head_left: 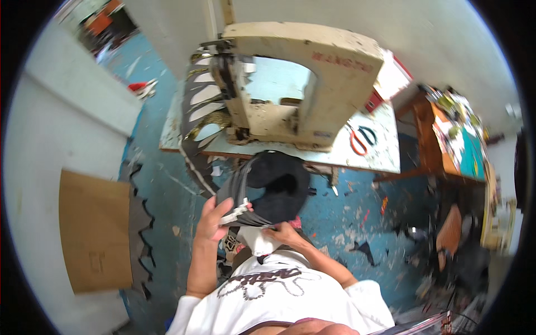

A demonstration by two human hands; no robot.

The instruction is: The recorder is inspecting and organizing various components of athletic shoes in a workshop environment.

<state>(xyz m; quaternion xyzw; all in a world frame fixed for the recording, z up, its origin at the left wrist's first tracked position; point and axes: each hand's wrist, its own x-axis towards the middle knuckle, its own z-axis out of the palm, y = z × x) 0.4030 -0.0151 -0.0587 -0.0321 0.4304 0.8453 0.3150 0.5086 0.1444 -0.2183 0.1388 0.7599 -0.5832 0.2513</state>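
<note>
A rounded fabric piece [282, 187], black with a grey outer band and bent like a thick C, is held in front of me at the near edge of the sewing table. My left hand [212, 220] is closed on its grey left side, thumb on top, beside a small white strip [234, 213]. At the near edge of the fabric, my right hand [283, 233] pinches it with bent fingers, which are partly hidden. Beyond the fabric stands a worn cream sewing machine [349, 84]. A chain of grey, white and gold pieces [207, 103] hangs along the machine's left side.
Red-handled scissors [357, 142] and a dark-handled pair [367, 135] lie on the pale sewing table [385, 153]. A cluttered wooden table [427, 131] stands at the right. Cardboard [95, 231] leans on the left wall. Scraps litter the blue floor [352, 218].
</note>
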